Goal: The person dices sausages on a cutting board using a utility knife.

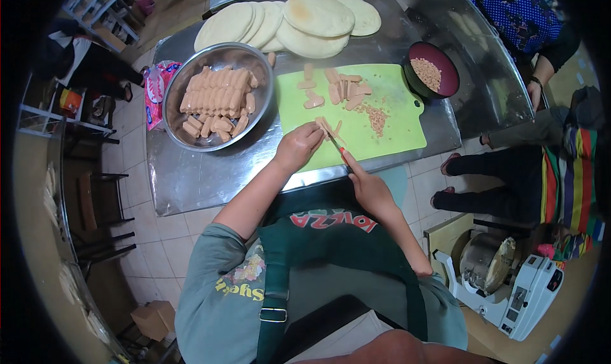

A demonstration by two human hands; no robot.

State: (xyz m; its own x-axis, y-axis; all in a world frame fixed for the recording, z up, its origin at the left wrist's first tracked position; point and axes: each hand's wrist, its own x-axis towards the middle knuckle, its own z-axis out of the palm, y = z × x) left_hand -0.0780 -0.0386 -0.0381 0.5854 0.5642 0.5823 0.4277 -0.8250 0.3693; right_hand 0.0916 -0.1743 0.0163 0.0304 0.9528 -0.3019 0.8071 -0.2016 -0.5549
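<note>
Right here at the near side, the right hand (372, 191) is closed round the red handle of a knife (339, 147), its blade slanting away toward the sausage strips (322, 124). And there's the left hand (296, 149), fingertips pressed together, pinching those strips at the near part of the green cutting board (404, 129)! Just past the blade on the board, a scatter of diced bits (377, 118); beyond them, cut sausage pieces (347, 89) in loose groups. Over on the left, the steel bowl (257, 123) sits on the metal surface (191, 187), loaded with sausages (216, 91), a pink packet (156, 98) beside it. At the board's far right corner, a dark bowl (447, 64) with a red inside holds more diced bits. And farthest out, round flatbreads (318, 15) overlap across the surface.
</note>
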